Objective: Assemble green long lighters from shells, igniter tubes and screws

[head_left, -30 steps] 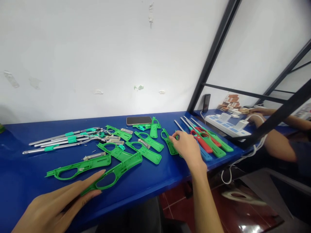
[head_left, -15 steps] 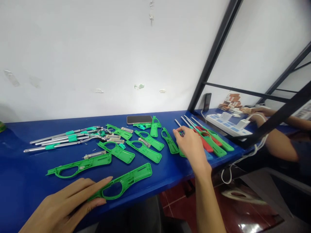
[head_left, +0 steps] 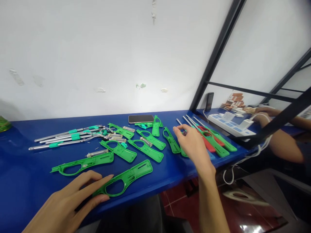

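Near the front edge of the blue table, my left hand (head_left: 70, 200) pinches the narrow end of a green lighter handle half (head_left: 131, 176), its hollow side up. My right hand (head_left: 194, 142) is at the right, fingers curled together in a pinch; what they hold, if anything, is hidden. Under that hand a green piece (head_left: 184, 152) shows partly, beside another green handle half (head_left: 172, 140). Just to the right lie whole lighters with metal tubes, among them a green lighter (head_left: 216, 145) and a red lighter (head_left: 206, 140).
Several metal lighter tubes (head_left: 63, 139) with wires lie at left. More green handle halves (head_left: 145, 150) and clear fuel tanks (head_left: 97, 153) cover the middle. A phone (head_left: 141, 119) lies at the back. Right stand a black frame (head_left: 216, 61), a power strip (head_left: 230, 126) and another person's arm (head_left: 282, 142).
The view has shifted slightly. My left hand still grips the green handle half, its fingers a little more bent. My right hand stays in nearly the same place by the lighters.
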A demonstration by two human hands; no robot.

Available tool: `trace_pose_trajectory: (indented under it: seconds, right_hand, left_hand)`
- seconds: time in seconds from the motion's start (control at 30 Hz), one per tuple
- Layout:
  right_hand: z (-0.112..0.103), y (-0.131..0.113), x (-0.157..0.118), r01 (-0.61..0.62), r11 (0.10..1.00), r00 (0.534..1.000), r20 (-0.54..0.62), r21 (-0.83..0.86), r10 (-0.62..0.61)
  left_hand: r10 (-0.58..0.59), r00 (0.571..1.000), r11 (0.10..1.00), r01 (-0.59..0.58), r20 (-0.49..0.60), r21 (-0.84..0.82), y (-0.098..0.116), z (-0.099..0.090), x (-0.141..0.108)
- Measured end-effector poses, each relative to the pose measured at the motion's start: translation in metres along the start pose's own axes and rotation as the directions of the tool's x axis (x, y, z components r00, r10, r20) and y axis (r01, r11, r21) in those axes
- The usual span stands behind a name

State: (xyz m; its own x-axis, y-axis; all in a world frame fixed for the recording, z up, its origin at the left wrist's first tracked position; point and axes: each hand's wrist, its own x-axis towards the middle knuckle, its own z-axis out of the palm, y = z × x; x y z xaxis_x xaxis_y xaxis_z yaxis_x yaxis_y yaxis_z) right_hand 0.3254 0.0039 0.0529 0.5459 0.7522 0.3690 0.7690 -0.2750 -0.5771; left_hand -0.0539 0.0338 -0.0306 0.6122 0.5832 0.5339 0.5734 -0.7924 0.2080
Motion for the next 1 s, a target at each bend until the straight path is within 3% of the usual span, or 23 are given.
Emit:
trace_pose_trajectory:
  seconds: [0.27,0.47,0.7,0.77,1.0]
  right_hand:
    - [-0.001,-0.005,-0.001,0.072,0.984,0.997,-0.014,0.164,-0.07]
    - [-0.01,-0.008,-0.01,0.057,0.945,0.995,0.058,0.323,-0.08]
    - [-0.012,-0.014,-0.012,0.063,0.784,0.985,0.09,0.617,-0.15]
    - [-0.012,-0.016,-0.011,0.087,0.772,0.983,0.07,0.629,-0.168]
    - [-0.019,-0.021,-0.011,0.163,0.854,0.982,0.003,0.495,-0.189]
  left_hand:
    - [0.076,0.992,0.997,-0.074,-0.103,0.025,0.019,-0.011,0.021]
    - [0.052,0.997,0.998,-0.05,-0.055,0.034,0.022,-0.014,0.02]
    - [0.022,0.998,0.999,-0.019,-0.054,0.051,0.027,-0.013,0.022]
    - [-0.004,0.999,0.999,0.005,-0.04,0.039,0.025,-0.012,0.019]
    - [-0.075,0.996,0.997,0.075,0.042,0.005,0.015,-0.002,0.006]
